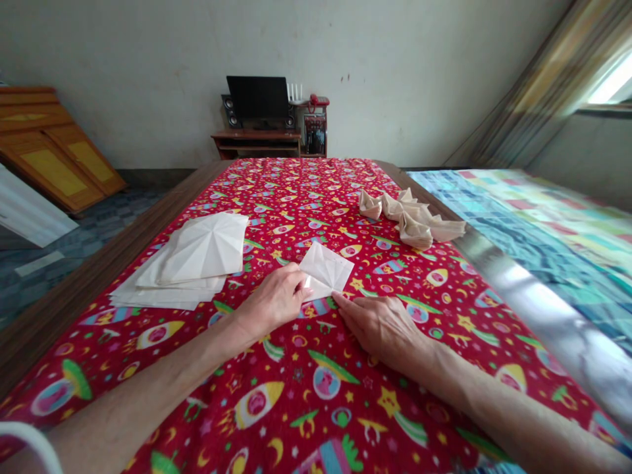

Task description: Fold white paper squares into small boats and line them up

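A small square sheet of off-white paper [323,263] with creases fanning across it lies on the red patterned cloth [316,187]. My left hand [282,293] is closed at its near left edge, thumb and fingers pinching a folded part. At the paper's near corner, the outstretched index finger of my right hand [378,322] touches the edge; its other fingers are partly hidden under the hand. Left of my hands sits a stack of larger creased paper sheets [205,247]. Several folded paper pieces shaped like small boats [415,227] are grouped at the right.
The cloth covers a long table with a brown wooden edge [192,191]. Beyond it stand a monitor [259,99] and a red telephone [316,101] on a desk. A bed with a patchwork cover [533,224] is at the right, a wooden cabinet [54,148] at the left.
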`<state>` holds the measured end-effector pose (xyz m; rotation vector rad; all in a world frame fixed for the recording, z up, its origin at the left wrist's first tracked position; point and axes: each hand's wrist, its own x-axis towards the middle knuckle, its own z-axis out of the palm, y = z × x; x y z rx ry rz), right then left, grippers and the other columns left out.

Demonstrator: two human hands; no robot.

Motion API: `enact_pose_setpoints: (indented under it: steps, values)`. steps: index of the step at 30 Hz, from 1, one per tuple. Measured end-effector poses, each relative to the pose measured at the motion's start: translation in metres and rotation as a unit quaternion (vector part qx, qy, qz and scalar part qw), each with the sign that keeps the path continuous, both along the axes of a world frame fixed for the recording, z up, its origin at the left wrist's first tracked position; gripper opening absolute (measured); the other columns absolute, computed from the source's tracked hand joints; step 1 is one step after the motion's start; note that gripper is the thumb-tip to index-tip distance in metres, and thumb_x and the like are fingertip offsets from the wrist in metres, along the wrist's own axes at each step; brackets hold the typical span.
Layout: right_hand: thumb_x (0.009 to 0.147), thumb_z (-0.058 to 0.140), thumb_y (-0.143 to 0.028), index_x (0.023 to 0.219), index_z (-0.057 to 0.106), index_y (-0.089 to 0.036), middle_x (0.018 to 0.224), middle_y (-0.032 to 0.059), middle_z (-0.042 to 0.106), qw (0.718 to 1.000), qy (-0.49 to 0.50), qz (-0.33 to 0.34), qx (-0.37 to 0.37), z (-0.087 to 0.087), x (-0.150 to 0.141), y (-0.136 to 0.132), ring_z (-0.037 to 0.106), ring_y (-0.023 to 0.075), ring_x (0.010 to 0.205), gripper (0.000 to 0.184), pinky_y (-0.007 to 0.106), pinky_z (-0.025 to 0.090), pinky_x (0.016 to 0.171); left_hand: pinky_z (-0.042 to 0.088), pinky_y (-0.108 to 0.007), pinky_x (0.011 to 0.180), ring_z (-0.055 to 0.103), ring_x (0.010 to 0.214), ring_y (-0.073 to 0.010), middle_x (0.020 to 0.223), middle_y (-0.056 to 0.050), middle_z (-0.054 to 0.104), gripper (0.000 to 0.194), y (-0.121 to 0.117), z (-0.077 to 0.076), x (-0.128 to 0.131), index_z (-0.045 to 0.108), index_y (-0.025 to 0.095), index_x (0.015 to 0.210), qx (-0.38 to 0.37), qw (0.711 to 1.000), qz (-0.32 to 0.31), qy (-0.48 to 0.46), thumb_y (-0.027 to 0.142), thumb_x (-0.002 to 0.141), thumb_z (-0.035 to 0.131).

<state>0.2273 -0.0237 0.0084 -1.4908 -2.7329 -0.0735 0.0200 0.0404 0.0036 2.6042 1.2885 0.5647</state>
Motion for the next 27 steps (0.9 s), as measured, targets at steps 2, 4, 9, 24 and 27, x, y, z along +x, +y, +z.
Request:
enact_pose_setpoints:
  steps: [2, 4, 9, 24, 27]
  values:
    - [0.099, 0.027, -0.025, 0.123, 0.053, -0.018, 0.074, 0.0015, 0.067, 1.0, 0.006, -0.007, -0.001, 0.0005, -0.0004, 0.0012, 0.061, 0.014, 0.061, 0.036, 0.029, 0.02, 0.047, 0.035, -0.024, 0.06, 0.049, 0.063, -0.0118, 0.068, 0.0, 0.05, 0.024, 0.0007, -0.0008, -0.0002, 0.049, 0.016, 0.06, 0.002, 1.0, 0.0, 0.004, 0.019, 0.084, 0.053]
    - [0.099, 0.027, -0.026, 0.124, 0.053, -0.019, 0.075, 0.0018, 0.067, 1.0, 0.008, -0.016, 0.001, -0.0001, -0.0004, 0.0017, 0.061, 0.014, 0.062, 0.036, 0.028, 0.02, 0.048, 0.036, -0.024, 0.061, 0.049, 0.063, -0.0121, 0.068, -0.001, 0.05, 0.025, 0.0014, -0.0021, -0.0005, 0.05, 0.016, 0.06, 0.007, 1.0, 0.001, 0.012, 0.019, 0.085, 0.052]
    - [0.098, 0.029, -0.023, 0.129, 0.048, -0.017, 0.077, 0.0031, 0.067, 1.0, -0.017, 0.001, 0.008, -0.0052, 0.0016, -0.0001, 0.06, 0.0144, 0.062, 0.037, 0.029, 0.021, 0.047, 0.037, -0.025, 0.064, 0.051, 0.067, -0.0139, 0.07, -0.002, 0.052, 0.021, 0.003, -0.0057, -0.0011, 0.053, 0.016, 0.064, 0.027, 0.999, 0.008, 0.032, 0.019, 0.086, 0.05]
    - [0.097, 0.03, -0.021, 0.129, 0.047, -0.017, 0.08, 0.004, 0.068, 0.999, -0.034, -0.005, -0.01, 0.0024, -0.0006, -0.0013, 0.06, 0.0153, 0.061, 0.037, 0.029, 0.019, 0.046, 0.035, -0.023, 0.059, 0.048, 0.062, -0.0114, 0.067, 0.0, 0.049, 0.023, 0.0005, -0.0002, -0.0003, 0.048, 0.016, 0.06, 0.002, 1.0, 0.006, -0.004, 0.016, 0.082, 0.056]
    - [0.097, 0.03, -0.022, 0.128, 0.048, -0.018, 0.08, 0.0044, 0.068, 1.0, -0.027, -0.012, -0.007, 0.0017, -0.001, -0.0019, 0.061, 0.015, 0.062, 0.036, 0.029, 0.017, 0.047, 0.035, -0.023, 0.059, 0.048, 0.062, -0.0115, 0.068, 0.0, 0.049, 0.023, 0.0011, -0.0014, -0.0008, 0.049, 0.016, 0.06, 0.003, 1.0, 0.004, -0.008, 0.015, 0.082, 0.055]
